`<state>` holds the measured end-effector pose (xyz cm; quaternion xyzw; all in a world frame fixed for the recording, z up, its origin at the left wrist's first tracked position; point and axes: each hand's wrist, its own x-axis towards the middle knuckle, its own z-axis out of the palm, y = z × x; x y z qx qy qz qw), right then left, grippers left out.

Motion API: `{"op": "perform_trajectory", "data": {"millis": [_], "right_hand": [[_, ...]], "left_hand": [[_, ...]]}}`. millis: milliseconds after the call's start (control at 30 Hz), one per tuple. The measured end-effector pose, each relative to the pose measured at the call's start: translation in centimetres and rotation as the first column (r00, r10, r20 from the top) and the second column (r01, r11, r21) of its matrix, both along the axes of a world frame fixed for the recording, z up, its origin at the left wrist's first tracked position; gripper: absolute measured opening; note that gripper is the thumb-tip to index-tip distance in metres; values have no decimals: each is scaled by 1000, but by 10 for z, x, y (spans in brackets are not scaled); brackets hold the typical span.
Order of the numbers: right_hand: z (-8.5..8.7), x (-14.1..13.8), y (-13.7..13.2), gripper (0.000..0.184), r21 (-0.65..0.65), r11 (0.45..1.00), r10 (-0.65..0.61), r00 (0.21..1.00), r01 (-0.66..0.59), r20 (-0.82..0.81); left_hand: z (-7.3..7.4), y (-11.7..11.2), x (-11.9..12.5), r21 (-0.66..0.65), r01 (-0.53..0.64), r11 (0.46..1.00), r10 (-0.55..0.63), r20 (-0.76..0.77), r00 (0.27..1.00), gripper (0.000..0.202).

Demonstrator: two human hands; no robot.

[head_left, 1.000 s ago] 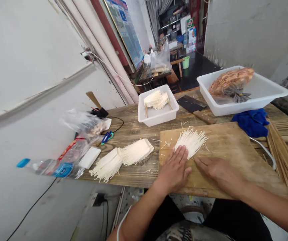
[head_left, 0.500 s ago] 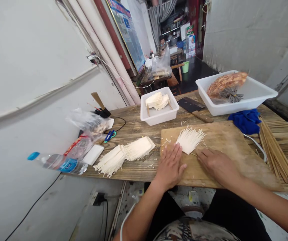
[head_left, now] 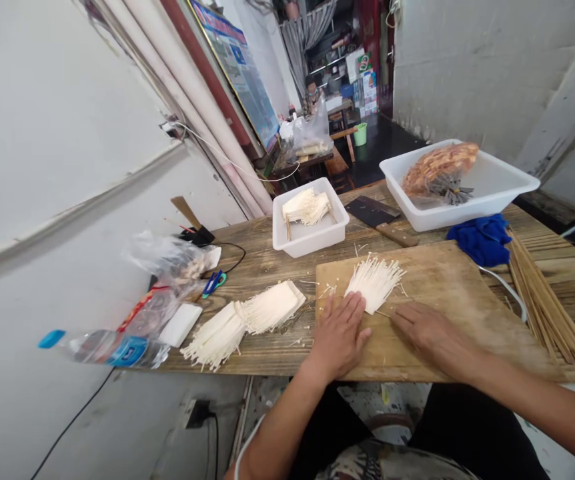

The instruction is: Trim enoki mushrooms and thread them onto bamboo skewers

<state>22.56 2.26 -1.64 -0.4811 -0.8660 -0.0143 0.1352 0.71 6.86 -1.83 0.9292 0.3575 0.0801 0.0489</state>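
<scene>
A fanned bunch of enoki mushrooms [head_left: 375, 283] lies on the wooden cutting board [head_left: 447, 280], caps pointing away from me. My left hand [head_left: 340, 330] rests flat at the bunch's left edge, fingers stretched out and touching it. To the right of the bunch's base, my right hand [head_left: 430, 330] is low over the board, with its fingers closed on a thin bamboo skewer [head_left: 383, 314]. The skewer's visible part runs toward the base of the bunch; its tip and the part under my hand are hidden. Left of the board lie more enoki bunches [head_left: 272, 305].
Behind the board are a white tub [head_left: 310, 247] with skewered enoki, a cleaver [head_left: 375, 212] and a larger white tub [head_left: 467, 217]. At right lie a blue cloth [head_left: 480, 240] and many skewers [head_left: 542, 293]. Scissors [head_left: 214, 283] and a water bottle [head_left: 117, 349] are at left.
The camera view has shifted slightly, so the scene sits a little further left. Both hands keep nearly the same places by the enoki bunch.
</scene>
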Motion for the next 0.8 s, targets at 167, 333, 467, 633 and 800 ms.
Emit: {"op": "perform_trajectory", "data": {"millis": [167,333,467,633,800], "right_hand": [[1,-2,2,19,-43,999,19,998,-21,-53],[0,-3,3,17,-57,998,2,998,-5,-59],[1,-5,1,20,-10,1000,-26,999,25,-40],[5,-7,-3,25,65,996,-58,998,59,-19],[6,-10,-5,12,108,992,-67,998,68,-10]], "left_hand": [[0,0,1,-21,-19,1000,20,23,1000,55],[1,-2,2,-15,-27,1000,28,36,999,53],[2,-5,2,-2,-46,999,46,53,998,51],[2,-7,2,39,-42,998,39,68,997,49],[-1,-7,2,64,-49,997,44,73,996,49]]}}
